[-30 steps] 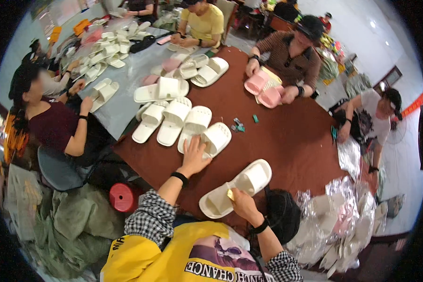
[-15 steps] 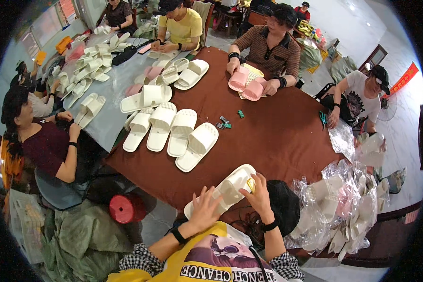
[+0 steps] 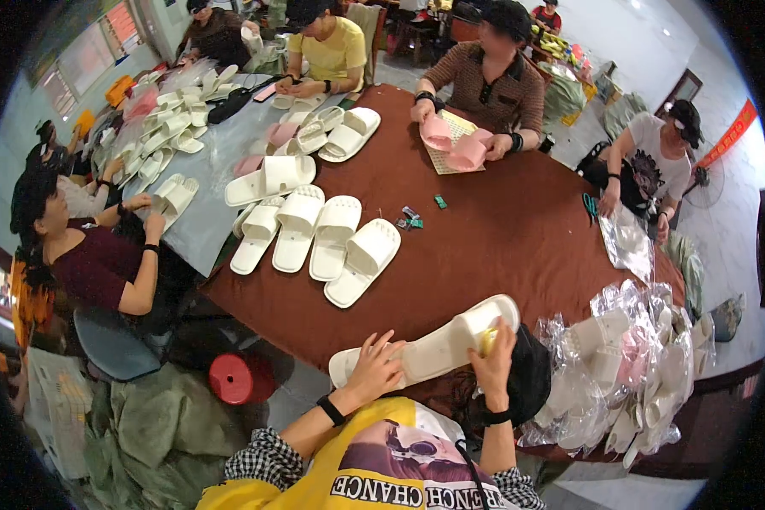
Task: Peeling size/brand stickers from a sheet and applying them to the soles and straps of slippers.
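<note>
A white slide slipper (image 3: 433, 355) lies slanted in front of me at the near table edge, its far end raised to the right. My left hand (image 3: 377, 365) holds it from above, fingers bent over its left part. With my right hand (image 3: 495, 364) I pinch a small yellow thing (image 3: 488, 342) against the slipper's right side. Fingers cover most of that yellow piece, so its kind is unclear. Beyond my hands stand several white slippers (image 3: 336, 236) in a slanted row on the brown cloth.
Small green and dark pieces (image 3: 410, 219) lie on the brown tablecloth (image 3: 501, 246). Bagged slippers (image 3: 629, 365) heap up at right, beside a black cap (image 3: 529, 374). Across the table a person handles pink slippers (image 3: 467, 151). A red stool (image 3: 230, 378) stands at lower left.
The slipper in my hands has shifted right and its far end has swung rightward. My right hand has moved right and slightly down with the yellow thing. At left, a co-worker's hands have reached a slipper.
</note>
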Motion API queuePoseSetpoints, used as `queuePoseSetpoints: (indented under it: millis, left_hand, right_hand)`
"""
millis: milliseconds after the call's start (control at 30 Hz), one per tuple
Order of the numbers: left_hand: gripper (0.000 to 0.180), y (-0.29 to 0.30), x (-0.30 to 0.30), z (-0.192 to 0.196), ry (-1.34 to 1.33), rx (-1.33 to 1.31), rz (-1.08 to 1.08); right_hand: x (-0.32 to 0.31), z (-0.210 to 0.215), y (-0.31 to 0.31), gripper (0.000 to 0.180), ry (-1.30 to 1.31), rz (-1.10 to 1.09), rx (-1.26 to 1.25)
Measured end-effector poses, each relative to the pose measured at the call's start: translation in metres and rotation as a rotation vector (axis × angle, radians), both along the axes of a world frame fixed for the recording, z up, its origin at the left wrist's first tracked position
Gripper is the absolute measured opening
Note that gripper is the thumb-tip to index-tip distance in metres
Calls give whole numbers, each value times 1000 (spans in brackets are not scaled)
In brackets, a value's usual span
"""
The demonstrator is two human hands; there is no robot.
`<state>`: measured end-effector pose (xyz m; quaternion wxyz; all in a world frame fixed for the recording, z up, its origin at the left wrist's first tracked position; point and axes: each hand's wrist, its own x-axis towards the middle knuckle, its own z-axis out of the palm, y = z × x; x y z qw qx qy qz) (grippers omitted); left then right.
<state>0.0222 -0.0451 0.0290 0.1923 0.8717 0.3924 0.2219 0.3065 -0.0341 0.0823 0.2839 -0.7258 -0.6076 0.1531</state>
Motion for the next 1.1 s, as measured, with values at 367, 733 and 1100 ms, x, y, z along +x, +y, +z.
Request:
queuePoseSetpoints:
  millis: [367,733,1100]
  left_hand:
    - [87,-17,-16,27,29,-386,597]
    - [67,40,-9,88,200,-98,137]
    - [61,94,8,59,215,31,-239]
  right_hand:
    - [106,111,-22,70,942,-527,456]
    - [91,157,-50,70,714,-358,508]
    - [23,95,4,83,178,177,114]
